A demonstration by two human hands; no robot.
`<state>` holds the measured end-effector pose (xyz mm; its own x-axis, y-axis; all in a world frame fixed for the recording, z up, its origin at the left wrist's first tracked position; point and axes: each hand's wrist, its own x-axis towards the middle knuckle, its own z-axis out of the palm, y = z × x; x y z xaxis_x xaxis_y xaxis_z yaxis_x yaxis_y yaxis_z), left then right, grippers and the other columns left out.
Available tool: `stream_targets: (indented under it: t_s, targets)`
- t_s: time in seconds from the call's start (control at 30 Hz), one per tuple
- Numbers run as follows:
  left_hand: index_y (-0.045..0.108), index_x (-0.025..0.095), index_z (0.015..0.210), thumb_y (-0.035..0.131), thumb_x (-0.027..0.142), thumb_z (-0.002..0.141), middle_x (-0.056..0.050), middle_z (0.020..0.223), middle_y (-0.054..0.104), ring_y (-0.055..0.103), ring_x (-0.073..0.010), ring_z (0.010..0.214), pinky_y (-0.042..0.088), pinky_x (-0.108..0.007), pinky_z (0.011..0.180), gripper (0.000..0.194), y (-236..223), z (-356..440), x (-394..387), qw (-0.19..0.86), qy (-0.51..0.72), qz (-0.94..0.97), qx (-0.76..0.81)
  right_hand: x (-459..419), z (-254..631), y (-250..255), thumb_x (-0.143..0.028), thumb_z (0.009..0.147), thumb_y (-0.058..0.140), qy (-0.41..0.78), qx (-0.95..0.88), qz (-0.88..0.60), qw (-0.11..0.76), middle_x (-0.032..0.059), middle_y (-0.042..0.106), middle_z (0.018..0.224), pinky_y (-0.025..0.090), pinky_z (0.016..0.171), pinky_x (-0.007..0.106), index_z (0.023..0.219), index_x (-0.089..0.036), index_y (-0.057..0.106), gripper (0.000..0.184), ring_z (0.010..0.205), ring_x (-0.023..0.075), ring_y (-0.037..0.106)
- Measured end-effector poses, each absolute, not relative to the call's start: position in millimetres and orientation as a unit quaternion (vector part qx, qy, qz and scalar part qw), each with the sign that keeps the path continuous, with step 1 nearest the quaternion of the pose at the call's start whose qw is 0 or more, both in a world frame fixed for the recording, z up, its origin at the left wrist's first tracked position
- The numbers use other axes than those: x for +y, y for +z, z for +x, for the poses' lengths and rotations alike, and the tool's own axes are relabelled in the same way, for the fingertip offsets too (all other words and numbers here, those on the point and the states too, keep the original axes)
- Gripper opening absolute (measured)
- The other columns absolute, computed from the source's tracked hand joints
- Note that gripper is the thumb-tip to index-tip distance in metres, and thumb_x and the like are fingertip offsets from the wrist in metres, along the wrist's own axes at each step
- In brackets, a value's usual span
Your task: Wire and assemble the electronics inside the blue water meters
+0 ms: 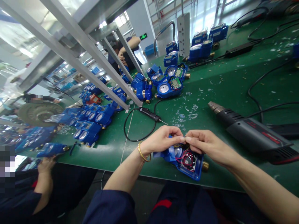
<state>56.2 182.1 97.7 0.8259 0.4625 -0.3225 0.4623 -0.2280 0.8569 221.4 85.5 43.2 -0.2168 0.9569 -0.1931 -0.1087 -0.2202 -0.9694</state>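
Note:
Right in front of me, an opened blue water meter lies near the table's front edge, with red wires coiled in its square housing and a brass fitting at its right end. My left hand is closed in a pinch above the meter's far side. Against its fingertips, my right hand pinches too. What sits between the fingers is too small to make out; thin wires show just below them.
A heat gun lies on the green table to the right. Beyond my left hand is a thin-tipped, corded pen-like electric tool. Assembled blue meters stand further back beside slanting metal posts. A co-worker's hand is at left.

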Motion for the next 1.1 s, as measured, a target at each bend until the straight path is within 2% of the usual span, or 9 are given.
stream_targets:
  t_s: [0.13, 0.3, 0.47, 0.6, 0.77, 0.9, 1.0, 1.1]
  targets:
    - [0.065, 0.012, 0.08, 0.065, 0.045, 0.082, 0.001, 0.067, 0.057, 0.047, -0.0095, 0.062, 0.038, -0.021, 0.059, 0.032, 95.8, 56.1, 183.7, 0.543, -0.017, 0.785, 0.299, 84.5, 220.4, 43.5, -0.068, 0.08, 0.057, 0.629, -0.456, -0.459, 0.431, -0.0074, 0.041, 0.048, 0.021, 0.048, 0.022, 0.082, -0.017, 0.048, 0.052, 0.046, 0.006, 0.03]
    - [0.067, 0.013, 0.08, 0.059, 0.024, 0.081, 0.004, 0.064, 0.051, 0.043, -0.0084, 0.061, 0.035, -0.021, 0.059, 0.013, 99.3, 54.6, 183.7, 0.471, -0.01, 0.835, 0.282, 84.0, 219.4, 43.8, -0.068, 0.079, 0.057, 0.62, -0.457, -0.466, 0.436, -0.0063, 0.041, 0.047, 0.02, 0.048, 0.024, 0.076, -0.017, 0.048, 0.052, 0.045, 0.006, 0.031]
    - [0.066, 0.012, 0.076, 0.061, 0.032, 0.081, 0.004, 0.062, 0.051, 0.043, -0.009, 0.06, 0.035, -0.021, 0.057, 0.021, 101.2, 57.1, 181.6, 0.464, -0.003, 0.836, 0.292, 84.8, 219.5, 43.8, -0.066, 0.08, 0.058, 0.622, -0.458, -0.466, 0.431, -0.0055, 0.043, 0.048, 0.021, 0.048, 0.023, 0.077, -0.017, 0.049, 0.05, 0.045, 0.0065, 0.033]
    - [0.067, 0.014, 0.073, 0.061, 0.024, 0.078, 0.005, 0.058, 0.05, 0.043, -0.0087, 0.058, 0.035, -0.021, 0.058, 0.014, 99.0, 57.9, 181.0, 0.418, 0.014, 0.862, 0.286, 84.1, 219.6, 44.9, -0.065, 0.08, 0.057, 0.62, -0.457, -0.468, 0.433, -0.0053, 0.044, 0.047, 0.021, 0.048, 0.023, 0.076, -0.017, 0.049, 0.048, 0.045, 0.0066, 0.033]
    - [0.066, 0.013, 0.078, 0.059, 0.021, 0.077, 0.002, 0.067, 0.057, 0.049, -0.0102, 0.064, 0.039, -0.021, 0.062, 0.011, 101.9, 55.7, 185.3, 0.478, -0.019, 0.826, 0.297, 83.6, 220.8, 46.5, -0.065, 0.081, 0.056, 0.623, -0.463, -0.466, 0.425, -0.0043, 0.047, 0.047, 0.024, 0.048, 0.023, 0.08, -0.017, 0.05, 0.049, 0.044, 0.007, 0.035]
    - [0.066, 0.012, 0.08, 0.06, 0.024, 0.081, -0.001, 0.073, 0.062, 0.054, -0.0113, 0.068, 0.044, -0.022, 0.067, 0.014, 107.0, 53.6, 188.8, 0.523, -0.019, 0.799, 0.297, 83.4, 219.8, 46.2, -0.061, 0.082, 0.055, 0.626, -0.463, -0.469, 0.417, -0.0028, 0.052, 0.048, 0.023, 0.045, 0.022, 0.086, -0.016, 0.051, 0.045, 0.042, 0.0075, 0.036]
    - [0.067, 0.012, 0.081, 0.062, 0.028, 0.082, -0.001, 0.076, 0.064, 0.054, -0.0118, 0.071, 0.044, -0.023, 0.069, 0.017, 108.0, 52.1, 191.1, 0.566, -0.016, 0.773, 0.287, 83.5, 218.8, 44.7, -0.055, 0.085, 0.052, 0.628, -0.458, -0.464, 0.425, -0.0003, 0.059, 0.054, 0.022, 0.044, 0.022, 0.091, -0.016, 0.05, 0.04, 0.041, 0.0066, 0.033]
    - [0.069, 0.011, 0.08, 0.066, 0.03, 0.081, -0.003, 0.077, 0.066, 0.056, -0.0124, 0.072, 0.045, -0.024, 0.071, 0.019, 106.0, 50.6, 193.0, 0.601, -0.008, 0.743, 0.295, 84.1, 219.8, 44.3, -0.052, 0.083, 0.055, 0.631, -0.445, -0.458, 0.442, 0.0019, 0.062, 0.062, 0.023, 0.045, 0.022, 0.086, -0.015, 0.052, 0.037, 0.043, 0.0056, 0.035]
